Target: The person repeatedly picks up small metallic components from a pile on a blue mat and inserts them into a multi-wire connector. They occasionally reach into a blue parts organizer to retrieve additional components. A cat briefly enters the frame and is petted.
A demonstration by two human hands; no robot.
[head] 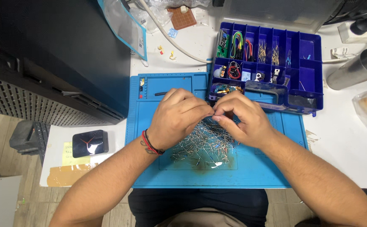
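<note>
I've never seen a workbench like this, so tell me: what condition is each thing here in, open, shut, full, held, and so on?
Left hand: fingertips pinched, meeting the right hand's over the pile.
Right hand: fingertips pinched likewise; what they hold is too small to tell.
Pile of wire-legged components: loose, heaped on the mat.
Blue mat: flat, stained near its front.
Blue compartment box: open, most compartments partly filled.
Small clock: lying face up.
</note>
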